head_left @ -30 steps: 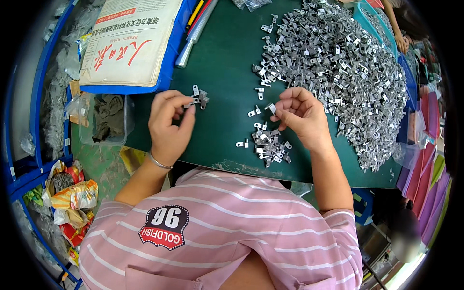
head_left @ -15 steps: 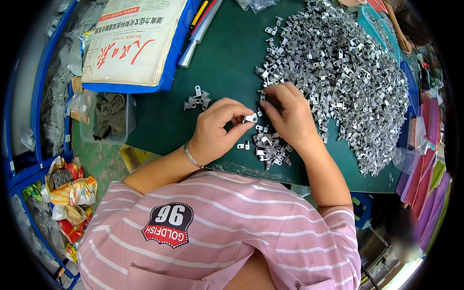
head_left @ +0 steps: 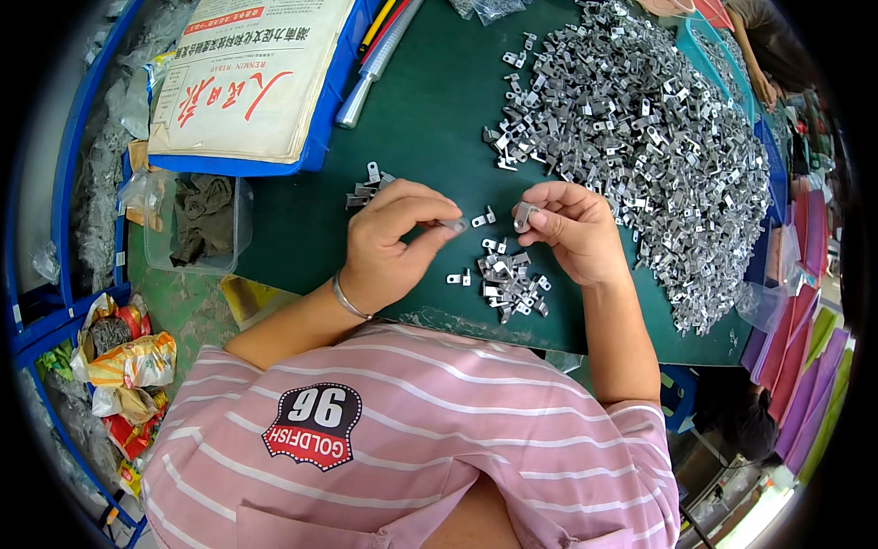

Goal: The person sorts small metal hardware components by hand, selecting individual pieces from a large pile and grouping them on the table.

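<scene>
Between thumb and forefinger, my left hand [head_left: 395, 240] pinches a small metal bracket [head_left: 454, 225]. Another metal bracket [head_left: 524, 216], a bent tab with a hole, is pinched upright in my right hand [head_left: 574, 229]. Both hands are over the green table, a little apart. Loose brackets [head_left: 483, 218] lie between them, and a small heap of brackets [head_left: 514, 285] sits nearer my body. Partly hidden behind my left hand is another little group of brackets [head_left: 366, 190]. A large pile of the same brackets [head_left: 640, 137] spreads beyond my right hand.
A blue tray [head_left: 315, 146] holding newspapers [head_left: 247, 87] stands at the far left, with pens [head_left: 377, 26] beside it. A clear plastic box [head_left: 242, 229] with a dark rag is at the table's left edge. At the far right, another person's hand [head_left: 766, 90] shows near a teal basket [head_left: 702, 46].
My right hand has drawn back from the big pile's edge toward me and now holds a bracket. My left hand has shifted slightly left, still pinching its bracket.
</scene>
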`<state>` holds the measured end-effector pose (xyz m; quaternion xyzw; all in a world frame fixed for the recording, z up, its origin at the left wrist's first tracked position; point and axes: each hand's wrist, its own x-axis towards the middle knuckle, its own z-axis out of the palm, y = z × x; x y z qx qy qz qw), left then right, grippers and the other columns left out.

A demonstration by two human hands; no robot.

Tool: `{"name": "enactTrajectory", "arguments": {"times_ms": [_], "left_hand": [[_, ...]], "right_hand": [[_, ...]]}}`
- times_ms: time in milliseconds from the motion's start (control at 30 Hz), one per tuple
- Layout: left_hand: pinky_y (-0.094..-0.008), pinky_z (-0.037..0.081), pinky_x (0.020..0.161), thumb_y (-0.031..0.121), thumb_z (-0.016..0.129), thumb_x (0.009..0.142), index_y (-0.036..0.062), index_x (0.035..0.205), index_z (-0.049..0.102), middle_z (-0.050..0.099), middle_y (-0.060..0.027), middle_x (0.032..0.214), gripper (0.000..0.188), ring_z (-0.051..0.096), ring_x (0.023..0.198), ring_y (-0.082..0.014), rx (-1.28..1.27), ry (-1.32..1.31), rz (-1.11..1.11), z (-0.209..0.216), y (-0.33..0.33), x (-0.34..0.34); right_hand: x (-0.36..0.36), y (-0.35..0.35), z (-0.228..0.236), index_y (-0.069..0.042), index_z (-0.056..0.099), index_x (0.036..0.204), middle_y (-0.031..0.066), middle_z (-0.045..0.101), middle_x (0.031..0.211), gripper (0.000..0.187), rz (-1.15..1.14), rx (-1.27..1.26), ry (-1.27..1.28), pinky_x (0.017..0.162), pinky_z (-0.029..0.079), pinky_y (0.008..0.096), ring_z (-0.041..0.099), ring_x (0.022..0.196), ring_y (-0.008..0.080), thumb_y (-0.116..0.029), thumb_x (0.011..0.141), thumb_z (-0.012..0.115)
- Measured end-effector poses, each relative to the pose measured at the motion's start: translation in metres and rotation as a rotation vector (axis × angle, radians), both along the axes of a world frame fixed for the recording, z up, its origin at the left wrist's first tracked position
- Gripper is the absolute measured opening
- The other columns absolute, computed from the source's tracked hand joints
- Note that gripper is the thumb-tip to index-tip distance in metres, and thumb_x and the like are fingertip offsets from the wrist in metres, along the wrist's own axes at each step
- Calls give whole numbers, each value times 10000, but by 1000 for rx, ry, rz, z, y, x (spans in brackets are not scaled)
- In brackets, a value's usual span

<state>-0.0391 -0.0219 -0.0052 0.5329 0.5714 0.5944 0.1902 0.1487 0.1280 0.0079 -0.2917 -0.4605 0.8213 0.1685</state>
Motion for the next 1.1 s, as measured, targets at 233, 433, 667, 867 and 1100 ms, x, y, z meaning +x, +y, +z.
{"name": "enactTrajectory", "arguments": {"times_ms": [233, 433, 667, 867, 1100], "left_hand": [[-250, 513, 751, -131, 680, 767, -32, 982, 643, 602, -126, 1056, 239, 615, 871, -163, -52, -81, 3, -1, -15, -15], [-228, 497, 749, -78, 639, 848, -43, 990, 637, 594, -112, 1069, 147, 594, 870, -126, -62, -84, 207, 2, -32, -37], [-235, 499, 758, -92, 650, 820, -18, 952, 660, 624, -102, 1021, 152, 610, 872, -139, -113, 228, 397, -14, -45, -65], [-246, 517, 747, -98, 642, 803, -8, 962, 673, 650, -93, 1017, 186, 636, 866, -147, -222, 269, 383, -5, -36, -53], [-267, 511, 787, -92, 624, 826, -11, 932, 674, 673, -101, 1009, 142, 645, 906, -183, -223, 266, 370, -8, -35, -54]], "right_hand": [[4, 0, -3, 49, 629, 1043, 168, 679, 925, 195, 31, -165, 173, 722, 601, 322, 688, 801, 222, 78, 851, 611], [8, -1, -3, 32, 617, 1010, 156, 679, 924, 150, 23, -101, 158, 710, 601, 326, 686, 784, 216, 55, 862, 608], [7, -4, -5, 31, 605, 1016, 154, 678, 914, 137, 20, -87, 129, 702, 607, 334, 689, 776, 218, 15, 881, 616], [6, -7, -4, 41, 601, 1011, 155, 676, 925, 133, 34, -120, 117, 714, 606, 334, 689, 785, 217, 32, 879, 606], [5, -7, -4, 53, 606, 1001, 151, 672, 925, 126, 48, -127, 114, 734, 592, 317, 682, 799, 204, 51, 876, 594]]}}
